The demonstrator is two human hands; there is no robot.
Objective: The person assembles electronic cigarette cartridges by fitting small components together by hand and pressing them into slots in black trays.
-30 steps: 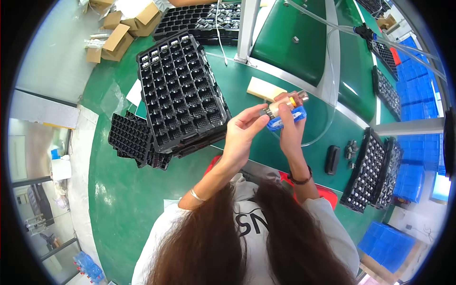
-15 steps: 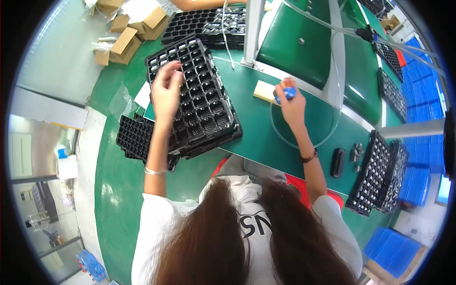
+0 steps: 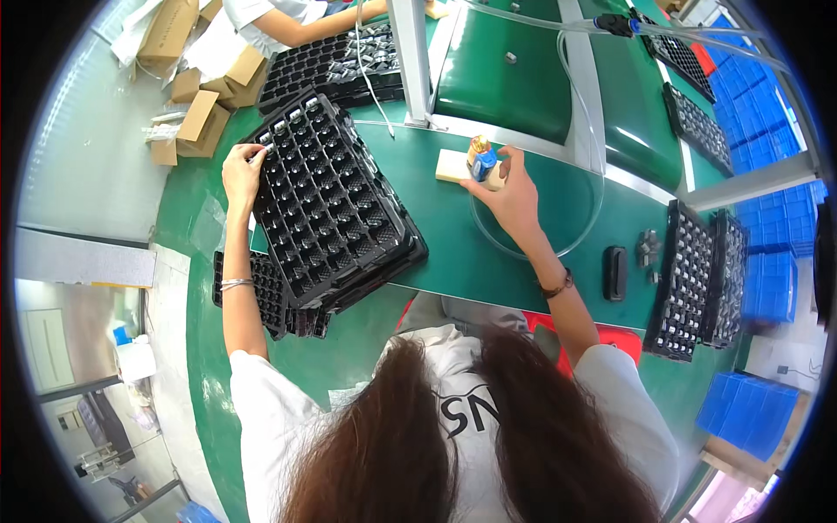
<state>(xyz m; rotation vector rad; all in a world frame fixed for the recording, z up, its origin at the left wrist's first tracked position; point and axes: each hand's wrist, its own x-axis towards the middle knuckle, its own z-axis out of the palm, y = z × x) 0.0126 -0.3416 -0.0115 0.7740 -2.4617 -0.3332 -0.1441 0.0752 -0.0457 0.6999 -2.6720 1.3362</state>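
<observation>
My left hand (image 3: 242, 177) is at the far-left edge of the top black compartment tray (image 3: 336, 196). Its fingertips are pinched on a small silvery part (image 3: 267, 150) in a compartment there; the grip is partly hidden. In my right hand (image 3: 513, 193), thumb and fingers curve around a short blue piece with a brass-coloured top (image 3: 482, 159), which looks like a fitting or nozzle. It is upright over a pale yellow block (image 3: 452, 165) on the green table (image 3: 418, 209). A few silvery parts sit in the tray's far rows; many other compartments look bare.
More black trays lie below the stack at left (image 3: 228, 277). Filled trays (image 3: 683, 279) stand at right, beside a black oblong case (image 3: 615, 273) and loose metal parts (image 3: 647, 247). Clear tubing (image 3: 602, 187) loops over the table. Beyond the white post (image 3: 410, 61), a co-worker's arm (image 3: 327, 30) reaches in.
My left hand has moved from over the tray to its far-left edge. My right hand has tilted the blue piece upright, brass end up, by the block. The whole view has shifted.
</observation>
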